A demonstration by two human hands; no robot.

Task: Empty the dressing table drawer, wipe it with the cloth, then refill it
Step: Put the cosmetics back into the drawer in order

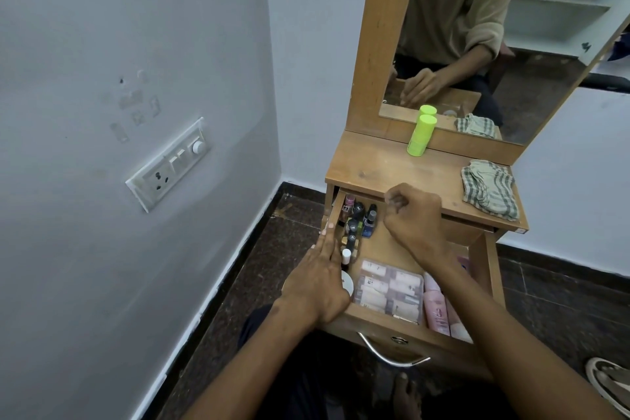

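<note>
The drawer (381,320) stands pulled out toward the person, its curved metal handle (392,353) nearest of all, and it is still full, so emptying has barely begun. The left hand (318,283) lies flat along the drawer's left wall with fingers straight, gripping nothing, probably to steady the drawer while the other hand works. The right hand (414,218) hovers over the far end of the drawer with fingers curled in; whether it pinches anything small cannot be told, though it looks empty. Between the two hands lie a clear compartment box (388,286) and, to the right of it under the right forearm, pink tubes (438,307). Just beyond the left fingertips a cluster of small bottles (356,218) stands upright in the drawer's far left corner, likely the next things to lift out. Beyond the right hand, on the wooden surface (381,164), a checked cloth (489,187) waits crumpled to the right, kept handy for wiping, and a lime green bottle (421,135) stands by the mirror (494,27). Off to the left of the left hand, a switch panel (168,164) sits on the pale wall above a dark floor (266,249).
</note>
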